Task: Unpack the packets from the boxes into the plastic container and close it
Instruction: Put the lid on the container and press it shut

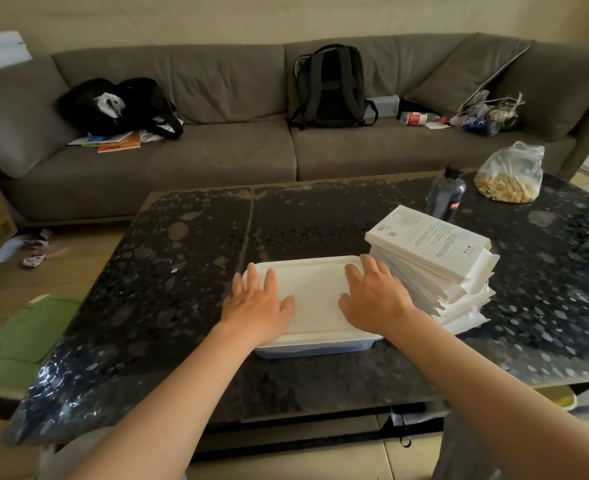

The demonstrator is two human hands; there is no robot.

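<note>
Container lid (312,292) under both flat hands; box stack (435,261) touching right.

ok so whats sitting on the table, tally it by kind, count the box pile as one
lidded container: 1
box pile: 1
bottle: 1
plastic bag: 1
total: 4

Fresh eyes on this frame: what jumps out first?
The left hand and right hand lie flat on the white lid of the plastic container, near the middle of the dark speckled table. Just to its right sits an untidy stack of white boxes. Behind, a black backpack stands on the grey sofa.
</note>
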